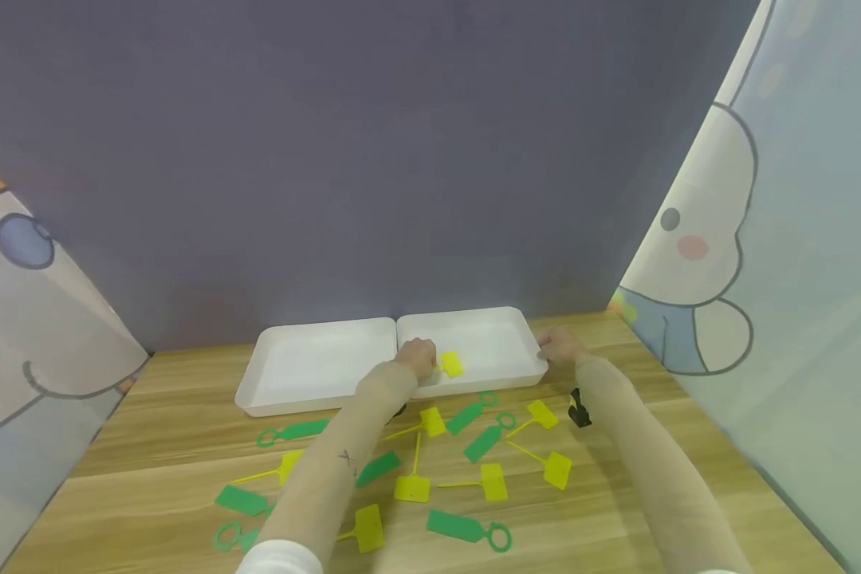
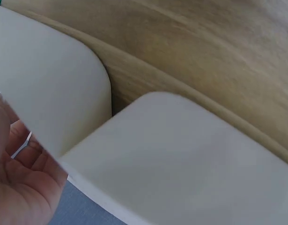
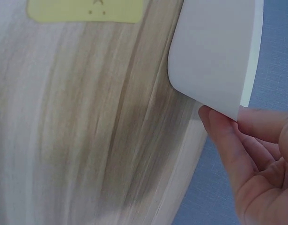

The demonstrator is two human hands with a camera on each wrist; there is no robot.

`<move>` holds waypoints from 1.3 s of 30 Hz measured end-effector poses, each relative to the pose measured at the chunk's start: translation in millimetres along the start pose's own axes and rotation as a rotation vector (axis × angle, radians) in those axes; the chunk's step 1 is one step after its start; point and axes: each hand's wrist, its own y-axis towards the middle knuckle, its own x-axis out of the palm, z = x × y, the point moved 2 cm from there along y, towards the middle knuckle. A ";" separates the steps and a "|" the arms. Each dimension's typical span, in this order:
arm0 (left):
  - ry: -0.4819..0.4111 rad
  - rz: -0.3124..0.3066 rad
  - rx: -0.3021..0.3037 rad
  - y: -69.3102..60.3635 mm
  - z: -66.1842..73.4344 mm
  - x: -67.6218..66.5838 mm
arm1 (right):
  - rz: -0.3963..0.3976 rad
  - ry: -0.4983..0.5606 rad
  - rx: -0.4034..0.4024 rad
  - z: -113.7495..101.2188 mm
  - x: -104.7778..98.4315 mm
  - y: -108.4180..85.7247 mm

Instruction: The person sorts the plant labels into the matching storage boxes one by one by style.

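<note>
Right grip (image 1: 561, 346) pinches edge of right tray (image 1: 488, 335); left grip (image 1: 418, 357) inside same tray, beside yellow tag (image 1: 452, 363); we cannot tell if it holds tag. Placing step, we judge; next calls for freeing left grip.

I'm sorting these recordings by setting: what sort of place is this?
Probably a small booth set up for tabletop work, though nothing beyond it shows. A plain backdrop closes off the far side, cartoon-printed sheets flank both sides, and a wood-grain tabletop lies between.
</note>
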 end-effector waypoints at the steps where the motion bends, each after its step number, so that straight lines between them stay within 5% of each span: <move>1: -0.002 0.000 -0.005 0.0 -0.5 0.6 | 0.002 0.003 -0.002 -1.1 0.3 1.0; 20: -0.019 -0.010 -0.057 -3.9 -10.8 6.1 | -0.031 -0.006 -0.006 -11.2 1.7 -0.4; 26: -0.030 0.018 -0.012 -5.7 -7.9 -0.9 | -0.021 -0.005 -0.019 -9.3 -2.3 1.2; 33: -0.065 -0.034 0.048 -12.2 -6.1 -6.6 | -0.039 0.010 -0.009 -3.5 -1.3 1.1; 39: -0.071 -0.001 0.104 -21.2 -5.0 -22.7 | -0.041 0.026 -0.015 -5.8 -1.6 4.6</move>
